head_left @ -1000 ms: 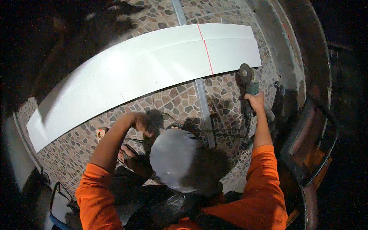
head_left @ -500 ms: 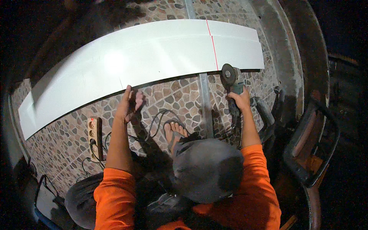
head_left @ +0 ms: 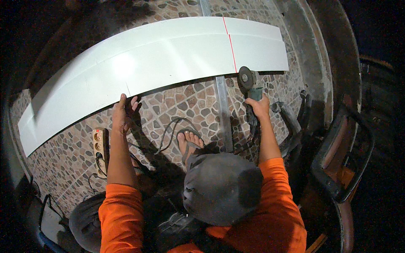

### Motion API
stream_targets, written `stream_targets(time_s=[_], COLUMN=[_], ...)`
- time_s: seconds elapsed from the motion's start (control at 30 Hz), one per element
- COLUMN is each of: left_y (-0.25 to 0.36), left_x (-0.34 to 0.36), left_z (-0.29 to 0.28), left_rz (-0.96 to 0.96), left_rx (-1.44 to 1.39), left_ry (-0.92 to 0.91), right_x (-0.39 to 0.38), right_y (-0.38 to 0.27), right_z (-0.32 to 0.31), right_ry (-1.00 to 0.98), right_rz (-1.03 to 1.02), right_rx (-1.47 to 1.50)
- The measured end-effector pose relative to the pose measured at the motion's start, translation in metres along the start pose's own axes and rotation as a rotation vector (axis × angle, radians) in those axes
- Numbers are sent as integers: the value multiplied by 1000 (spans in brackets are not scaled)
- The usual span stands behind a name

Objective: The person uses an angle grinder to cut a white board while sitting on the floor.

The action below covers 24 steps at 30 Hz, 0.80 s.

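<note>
A long white panel (head_left: 156,55) spans the view, crossed near its right end by a red line (head_left: 231,46). My right hand (head_left: 259,105) grips the handle of an angle grinder (head_left: 254,93). Its disc (head_left: 245,78) stands upright just by the panel's near edge, close to the lower end of the red line; whether they touch I cannot tell. My left hand (head_left: 122,116) is open, fingers apart, with one fingertip overlapping the panel's near edge beside a short dark mark. Its other fingers show just below that edge.
A metal bar (head_left: 223,114) runs beneath the panel across the pebble-patterned floor (head_left: 177,99). A power strip (head_left: 100,147) with a plugged-in cord lies left of my left forearm. More cable (head_left: 162,139) loops by my sandalled foot (head_left: 190,141). A dark-framed chair (head_left: 337,185) stands at right.
My left hand has moved left and now reaches the panel's near edge. The grinder has shifted slightly left and up in the picture, along with the whole scene; my right hand still grips it.
</note>
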State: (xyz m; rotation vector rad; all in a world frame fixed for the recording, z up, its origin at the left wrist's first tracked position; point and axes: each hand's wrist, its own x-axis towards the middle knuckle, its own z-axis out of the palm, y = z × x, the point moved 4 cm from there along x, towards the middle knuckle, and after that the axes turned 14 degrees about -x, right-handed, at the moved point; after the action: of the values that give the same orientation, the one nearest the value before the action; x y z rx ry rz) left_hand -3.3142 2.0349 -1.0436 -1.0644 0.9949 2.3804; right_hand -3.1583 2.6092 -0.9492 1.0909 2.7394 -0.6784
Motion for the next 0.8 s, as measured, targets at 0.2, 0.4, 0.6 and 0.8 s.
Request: stream_targets(time_s=[0.2, 0.4, 0.6, 0.8], left_y=[5, 5, 7, 8], left_x=[4, -3, -5, -7], left_z=[-11, -1, 1, 3], left_rz=[-24, -32, -26, -19], left_rx=[121, 86, 70, 56], left_ry=[-36, 35, 35, 26], right_x=[-5, -4, -2, 0], right_y=[-26, -21, -22, -18], right_z=[-6, -4, -2, 0], right_ry=[-44, -19, -45, -62], right_rz=[36, 24, 12, 36], right_rx=[-37, -34, 2, -15])
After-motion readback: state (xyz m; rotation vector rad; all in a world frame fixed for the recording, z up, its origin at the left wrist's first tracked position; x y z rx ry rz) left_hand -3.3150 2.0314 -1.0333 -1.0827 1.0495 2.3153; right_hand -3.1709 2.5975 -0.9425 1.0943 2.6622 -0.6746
